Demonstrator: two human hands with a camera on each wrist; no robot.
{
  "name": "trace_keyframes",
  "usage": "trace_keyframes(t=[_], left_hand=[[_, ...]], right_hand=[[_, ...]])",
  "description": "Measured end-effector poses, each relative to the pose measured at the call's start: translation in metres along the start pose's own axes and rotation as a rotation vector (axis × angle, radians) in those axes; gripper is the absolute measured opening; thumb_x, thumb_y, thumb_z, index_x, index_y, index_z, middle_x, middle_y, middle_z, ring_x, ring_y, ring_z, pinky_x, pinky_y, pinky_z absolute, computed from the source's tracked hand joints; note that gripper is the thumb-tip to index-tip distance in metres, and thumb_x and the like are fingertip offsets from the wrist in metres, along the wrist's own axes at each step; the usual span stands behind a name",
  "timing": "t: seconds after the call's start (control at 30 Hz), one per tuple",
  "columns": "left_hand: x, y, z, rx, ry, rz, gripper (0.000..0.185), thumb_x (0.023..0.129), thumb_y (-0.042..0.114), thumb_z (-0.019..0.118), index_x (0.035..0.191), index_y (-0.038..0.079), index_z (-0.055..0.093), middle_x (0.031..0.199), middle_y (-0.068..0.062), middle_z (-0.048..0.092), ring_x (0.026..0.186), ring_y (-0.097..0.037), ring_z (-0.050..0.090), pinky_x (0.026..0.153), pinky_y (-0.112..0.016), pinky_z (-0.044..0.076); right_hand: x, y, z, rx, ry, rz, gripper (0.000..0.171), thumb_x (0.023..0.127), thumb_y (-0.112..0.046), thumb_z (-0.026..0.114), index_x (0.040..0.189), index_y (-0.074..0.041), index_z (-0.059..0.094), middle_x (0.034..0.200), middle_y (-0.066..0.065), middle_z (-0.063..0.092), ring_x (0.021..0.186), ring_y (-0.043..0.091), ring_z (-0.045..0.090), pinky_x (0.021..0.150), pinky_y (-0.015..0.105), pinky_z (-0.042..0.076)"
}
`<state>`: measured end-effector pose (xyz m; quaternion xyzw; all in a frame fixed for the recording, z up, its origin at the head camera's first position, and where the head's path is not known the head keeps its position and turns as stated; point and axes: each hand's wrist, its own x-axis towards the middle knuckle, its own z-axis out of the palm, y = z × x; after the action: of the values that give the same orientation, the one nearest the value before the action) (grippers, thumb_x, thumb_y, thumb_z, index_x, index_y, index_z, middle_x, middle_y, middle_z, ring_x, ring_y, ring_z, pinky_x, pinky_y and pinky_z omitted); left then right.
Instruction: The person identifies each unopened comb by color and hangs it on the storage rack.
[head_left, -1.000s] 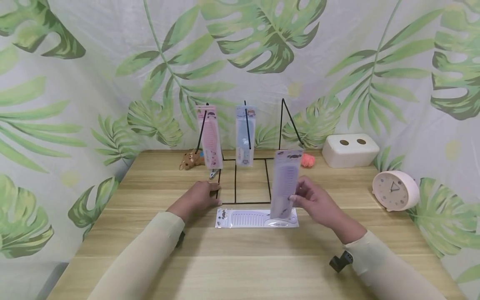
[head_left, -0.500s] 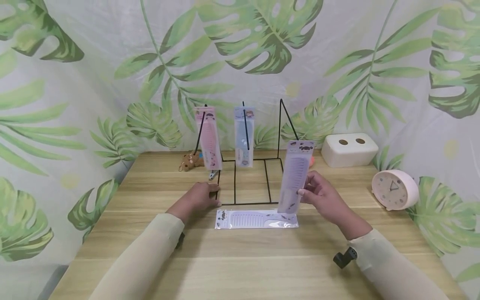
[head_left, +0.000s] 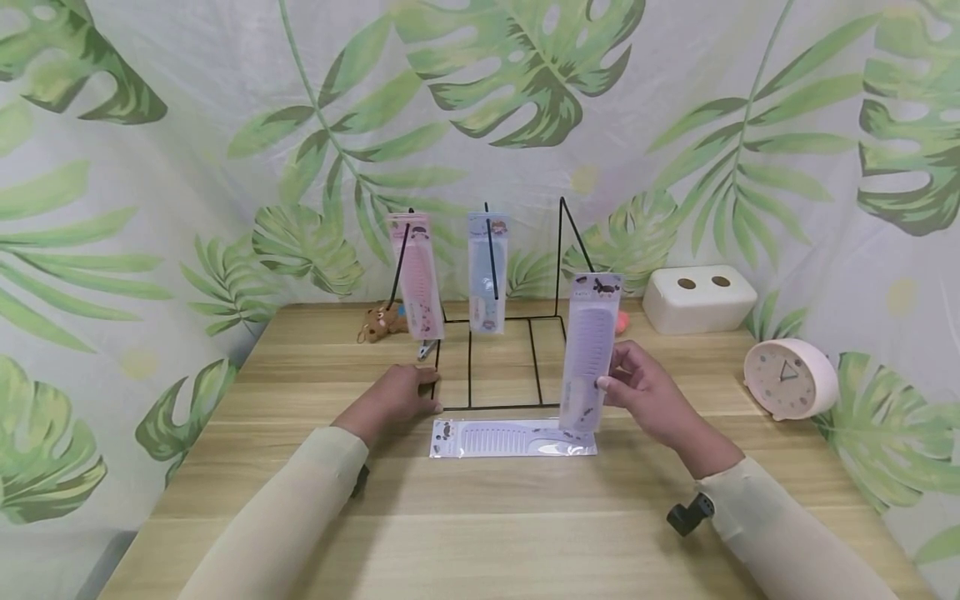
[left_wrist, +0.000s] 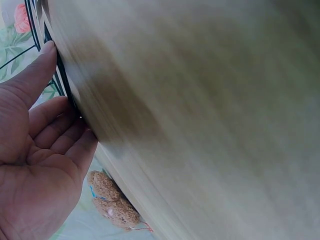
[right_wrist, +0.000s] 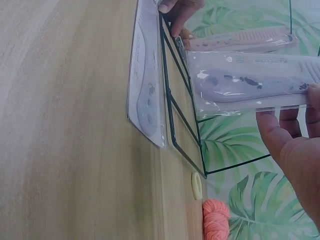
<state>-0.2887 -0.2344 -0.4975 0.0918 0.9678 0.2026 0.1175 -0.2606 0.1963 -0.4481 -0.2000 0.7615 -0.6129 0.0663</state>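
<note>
The purple comb packet [head_left: 590, 350] stands upright above the table [head_left: 480, 517], pinched at its right edge by the right hand [head_left: 648, 396], fingers curled round it. The left hand [head_left: 397, 398] rests flat, fingers relaxed, touching the wire rack [head_left: 487, 367].

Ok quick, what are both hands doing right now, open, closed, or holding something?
Left hand: open, resting flat on the table, fingertips at the wire rack base.
Right hand: pinching the purple packaged comb upright.
</note>
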Motion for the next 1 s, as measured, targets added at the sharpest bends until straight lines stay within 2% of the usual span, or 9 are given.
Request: trace_keyframes(t=[0.27, 0.47, 0.73, 0.87, 1.0], left_hand=[[0.000, 0.002, 0.000, 0.005, -0.004, -0.002, 0.066, 0.096, 0.031, 0.085, 0.154, 0.008, 0.062, 0.165, -0.015, 0.054, 0.156, -0.044, 0.046, 0.131, -0.059, 0.036], [0.000, 0.001, -0.002, 0.005, -0.006, -0.005, 0.065, 0.097, 0.030, 0.085, 0.154, 0.009, 0.063, 0.165, -0.014, 0.055, 0.156, -0.043, 0.046, 0.131, -0.059, 0.036], [0.000, 0.001, -0.001, -0.011, -0.001, -0.009, 0.066, 0.097, 0.030, 0.085, 0.155, 0.009, 0.062, 0.164, -0.017, 0.055, 0.155, -0.044, 0.047, 0.130, -0.060, 0.037], [-0.001, 0.000, 0.000, -0.019, 0.005, -0.007, 0.066, 0.097, 0.030, 0.085, 0.155, 0.009, 0.061, 0.164, -0.016, 0.055, 0.156, -0.044, 0.046, 0.130, -0.060, 0.036], [-0.001, -0.002, 0.000, -0.017, 0.006, -0.006, 0.066, 0.097, 0.031, 0.085, 0.155, 0.009, 0.061, 0.165, -0.015, 0.055, 0.156, -0.044, 0.045, 0.131, -0.060, 0.036]], right_hand=[[0.017, -0.004, 0.001, 0.042, 0.039, -0.002, 0.026, 0.108, 0.002, 0.058, 0.131, 0.007, 0.047, 0.119, 0.014, 0.061, 0.109, 0.012, 0.073, 0.088, 0.038, 0.069], [0.045, -0.011, 0.002, 0.056, 0.118, 0.047, 0.039, 0.109, -0.002, 0.058, 0.146, 0.004, 0.046, 0.119, 0.009, 0.060, 0.107, 0.013, 0.068, 0.088, 0.033, 0.068], [0.087, -0.018, 0.002, -0.012, 0.212, 0.102, 0.044, 0.111, -0.010, 0.059, 0.150, 0.001, 0.045, 0.122, 0.011, 0.058, 0.109, 0.017, 0.061, 0.081, 0.028, 0.064], [0.100, -0.019, 0.000, -0.018, 0.234, 0.112, 0.044, 0.111, -0.010, 0.059, 0.151, 0.000, 0.045, 0.121, 0.010, 0.057, 0.106, 0.016, 0.059, 0.077, 0.025, 0.061], [0.107, -0.018, 0.001, 0.002, 0.239, 0.134, 0.044, 0.110, -0.009, 0.059, 0.151, -0.001, 0.044, 0.120, 0.011, 0.057, 0.108, 0.019, 0.060, 0.082, 0.026, 0.064]])
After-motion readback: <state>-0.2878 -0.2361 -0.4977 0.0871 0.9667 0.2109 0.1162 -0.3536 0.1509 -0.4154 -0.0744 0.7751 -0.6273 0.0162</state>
